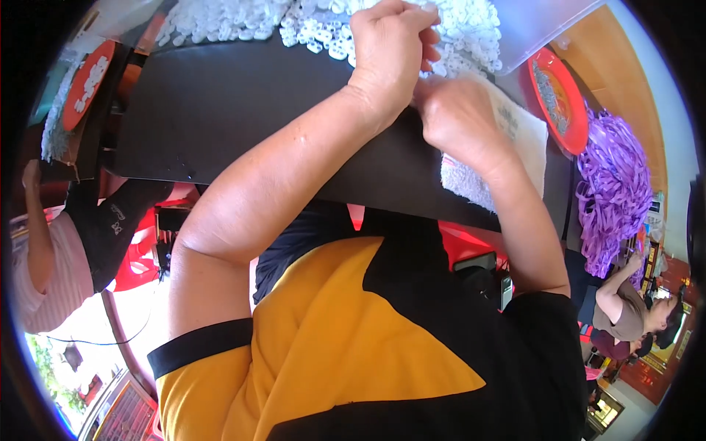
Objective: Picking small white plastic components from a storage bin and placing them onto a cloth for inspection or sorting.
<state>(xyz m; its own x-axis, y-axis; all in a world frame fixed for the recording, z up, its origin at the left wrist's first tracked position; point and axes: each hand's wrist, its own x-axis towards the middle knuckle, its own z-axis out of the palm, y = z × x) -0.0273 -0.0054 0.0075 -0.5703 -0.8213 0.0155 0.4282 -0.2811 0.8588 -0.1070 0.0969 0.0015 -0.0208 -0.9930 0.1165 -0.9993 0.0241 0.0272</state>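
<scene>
At the far side of the dark table (220, 110), my left hand (390, 48) is raised with its fingers curled in. Beyond and around it lies a heap of small white pieces (463, 33), some with dark spots. My right hand (460, 114) is closed into a fist just below and to the right of my left, the two nearly touching. Whatever is in either hand is hidden by the fingers. Beneath my right hand and wrist, a white towel (528, 147) with grey print lies on the table.
A red dish (570, 132) of small grey pieces and a bundle of purple ribbons (614, 184) are at the right. A clear plastic bin (544, 29) borders the heap. Far left are another red dish (76, 110) with white pieces and a co-worker (55, 257). More people (625, 309) sit right.
</scene>
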